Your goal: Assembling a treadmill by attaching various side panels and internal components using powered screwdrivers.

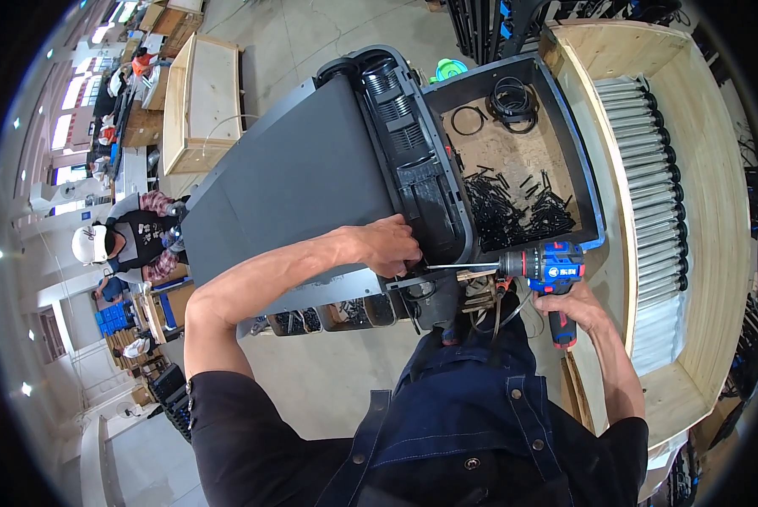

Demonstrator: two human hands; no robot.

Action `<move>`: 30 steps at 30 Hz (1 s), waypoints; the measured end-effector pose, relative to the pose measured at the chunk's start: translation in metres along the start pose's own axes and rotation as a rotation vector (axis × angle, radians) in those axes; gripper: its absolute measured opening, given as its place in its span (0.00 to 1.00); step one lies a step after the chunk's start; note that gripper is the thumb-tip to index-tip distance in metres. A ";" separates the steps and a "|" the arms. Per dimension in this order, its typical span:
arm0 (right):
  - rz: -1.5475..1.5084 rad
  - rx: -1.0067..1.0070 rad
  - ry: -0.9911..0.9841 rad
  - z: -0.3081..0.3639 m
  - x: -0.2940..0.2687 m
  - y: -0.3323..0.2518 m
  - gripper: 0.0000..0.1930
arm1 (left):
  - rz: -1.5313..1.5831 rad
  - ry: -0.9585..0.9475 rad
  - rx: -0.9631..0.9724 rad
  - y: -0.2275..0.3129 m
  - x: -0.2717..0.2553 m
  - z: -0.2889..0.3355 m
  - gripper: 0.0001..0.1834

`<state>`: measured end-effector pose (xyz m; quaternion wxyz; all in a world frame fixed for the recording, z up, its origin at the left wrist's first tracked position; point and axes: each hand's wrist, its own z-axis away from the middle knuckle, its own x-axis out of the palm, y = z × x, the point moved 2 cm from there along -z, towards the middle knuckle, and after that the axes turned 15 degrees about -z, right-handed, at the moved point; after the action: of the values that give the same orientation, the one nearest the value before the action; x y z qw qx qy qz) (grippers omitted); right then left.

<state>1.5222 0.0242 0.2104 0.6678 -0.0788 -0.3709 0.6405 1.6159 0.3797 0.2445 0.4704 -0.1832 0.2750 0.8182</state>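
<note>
A treadmill deck with a dark belt [303, 169] stretches from the middle toward the upper left. At its near right corner my left hand [389, 245] has its fingers bent in against the frame; what they pinch, if anything, is hidden. My right hand [569, 304] is wrapped round the grip of a blue and black cordless drill [556, 262]. The drill's long thin bit [463, 266] points left, its tip close to my left fingers at the deck's corner. Next to the belt lies the black motor housing end [408, 135] of the treadmill.
Right of the deck stands a grey bin [594, 169] with many black bolts [514, 203] and coiled black cables [512, 103]. Beyond it, a wooden crate [700, 110] holds a row of metal rollers [641, 186]. Small parts trays [345, 314] sit below the deck. A co-worker in a white cap [92, 243] is at the left.
</note>
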 end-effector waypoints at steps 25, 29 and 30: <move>0.140 0.113 -0.119 -0.031 0.006 -0.037 0.18 | 0.778 0.921 -0.660 -0.025 -0.003 0.114 0.23; 0.097 0.065 -0.158 -0.039 0.001 -0.036 0.24 | 0.600 0.979 -1.033 -0.001 0.075 0.137 0.26; 0.107 0.066 -0.165 -0.044 -0.002 -0.033 0.24 | 0.531 0.992 -1.175 0.008 0.104 0.135 0.27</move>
<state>1.5743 0.0331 0.1975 0.6020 -0.0235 -0.3987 0.6914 1.5528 0.5299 0.2938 -0.0887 -0.6701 0.0114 0.7368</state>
